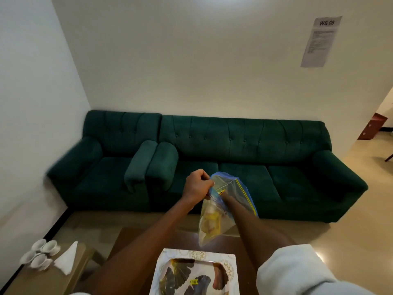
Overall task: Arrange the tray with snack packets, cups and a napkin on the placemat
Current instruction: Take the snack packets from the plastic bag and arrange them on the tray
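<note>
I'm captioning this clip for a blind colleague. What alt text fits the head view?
A person's left hand holds open a clear zip bag of yellow snack packets while the right hand reaches inside, above a patterned tray on a placemat. White cups and a napkin sit left.

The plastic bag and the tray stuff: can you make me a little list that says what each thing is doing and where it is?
bag: clear zip bag with yellowish packets inside, held up above the table
left hand: pinching the bag's top edge
right hand: reaching inside the bag; grip hidden
tray: leaf pattern, sitting on the white placemat, no packets visible on it
cups: white cups grouped on the side table at left
napkin: folded, right beside the cups
</note>
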`<action>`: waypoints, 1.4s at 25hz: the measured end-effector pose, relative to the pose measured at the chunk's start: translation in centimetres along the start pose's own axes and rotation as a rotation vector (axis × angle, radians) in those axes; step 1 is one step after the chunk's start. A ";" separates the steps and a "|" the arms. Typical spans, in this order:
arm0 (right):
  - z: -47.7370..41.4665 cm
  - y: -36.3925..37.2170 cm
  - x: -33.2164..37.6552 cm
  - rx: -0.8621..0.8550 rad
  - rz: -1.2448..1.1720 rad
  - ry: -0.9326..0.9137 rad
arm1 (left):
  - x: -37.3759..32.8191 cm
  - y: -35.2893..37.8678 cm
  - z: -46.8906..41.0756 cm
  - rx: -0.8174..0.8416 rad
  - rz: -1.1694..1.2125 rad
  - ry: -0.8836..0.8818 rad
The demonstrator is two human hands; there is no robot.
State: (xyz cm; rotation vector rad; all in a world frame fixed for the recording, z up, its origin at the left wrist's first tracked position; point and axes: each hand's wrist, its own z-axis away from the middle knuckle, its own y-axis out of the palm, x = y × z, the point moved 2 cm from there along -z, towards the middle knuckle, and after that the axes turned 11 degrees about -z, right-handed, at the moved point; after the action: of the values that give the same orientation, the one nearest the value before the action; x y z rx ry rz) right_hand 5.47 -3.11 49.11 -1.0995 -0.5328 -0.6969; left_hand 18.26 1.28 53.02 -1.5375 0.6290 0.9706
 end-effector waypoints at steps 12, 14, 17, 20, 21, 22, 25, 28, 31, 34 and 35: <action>4.0 -2.5 4.1 -0.164 0.074 -0.138 | 3.2 0.7 1.5 0.003 -0.105 -0.185; 3.7 -3.5 3.7 -0.199 -0.076 -0.109 | 3.2 1.1 2.1 0.011 -0.113 -0.161; 4.2 -5.1 2.4 -0.231 -0.448 -0.008 | 3.0 2.0 3.4 -0.032 -0.141 -0.013; 4.0 -6.3 0.8 -0.289 -0.604 0.052 | 3.3 2.5 4.7 -0.038 -0.222 0.092; 4.3 -6.4 0.7 -0.289 -0.598 0.052 | 3.5 2.6 4.8 -0.032 -0.235 0.082; 4.6 -6.4 0.8 -0.289 -0.597 0.047 | 3.8 2.6 4.7 -0.022 -0.243 0.060; 5.0 -6.6 1.9 -0.277 -0.699 -0.003 | 4.9 2.6 4.6 -0.014 -0.269 0.029; 5.7 -7.6 3.9 -0.216 -0.889 -0.075 | 6.5 2.0 4.3 -0.010 -0.233 0.038; 5.9 -8.4 5.1 -0.143 -1.097 -0.106 | 8.8 0.5 4.0 -0.050 -0.208 0.019; 4.9 -7.3 5.0 -0.152 -1.134 -0.116 | 11.5 -2.0 3.8 -0.093 -0.193 -0.083; 4.5 -6.4 4.6 -0.170 -1.138 -0.104 | 12.5 -2.9 3.9 -0.101 -0.190 -0.111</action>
State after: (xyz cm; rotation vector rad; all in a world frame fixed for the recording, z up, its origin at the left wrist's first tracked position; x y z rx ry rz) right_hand 3.60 -1.84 57.95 -0.9267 -1.2295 -1.6928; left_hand 26.14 7.12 43.96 -1.5888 0.3527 0.9464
